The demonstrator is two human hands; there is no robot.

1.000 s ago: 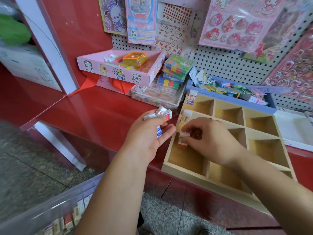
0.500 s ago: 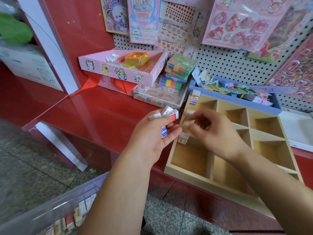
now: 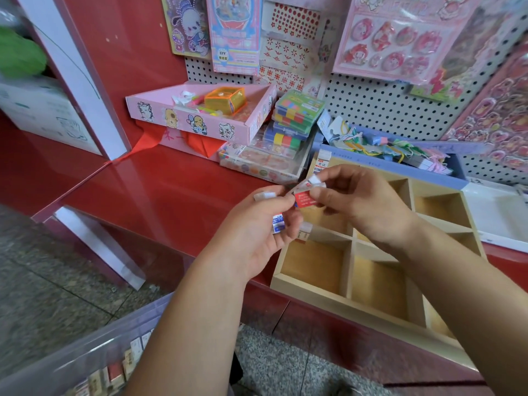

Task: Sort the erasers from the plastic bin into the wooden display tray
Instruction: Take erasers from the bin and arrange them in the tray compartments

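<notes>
My left hand (image 3: 254, 232) holds a few small wrapped erasers, one with a blue label (image 3: 277, 224), above the red counter beside the tray. My right hand (image 3: 360, 201) pinches a red-labelled eraser (image 3: 304, 199) at the top of that bunch, over the tray's left side. The wooden display tray (image 3: 311, 298) has several open compartments. One eraser (image 3: 304, 235) stands in a left compartment and another (image 3: 321, 164) leans at the far-left corner. The clear plastic bin (image 3: 94, 350) at the lower left holds several erasers.
A pink cardboard tray (image 3: 197, 121) with an orange box, stacked colourful packs (image 3: 297, 118) and a blue box of trinkets (image 3: 400, 164) crowd the back of the red counter (image 3: 160, 190). A pegboard with sticker sheets rises behind. A white tray (image 3: 500, 215) lies right.
My right hand left an eraser in the left compartment, rose and moved left to my left hand, and now pinches the red-labelled eraser there. The view shifted slightly.
</notes>
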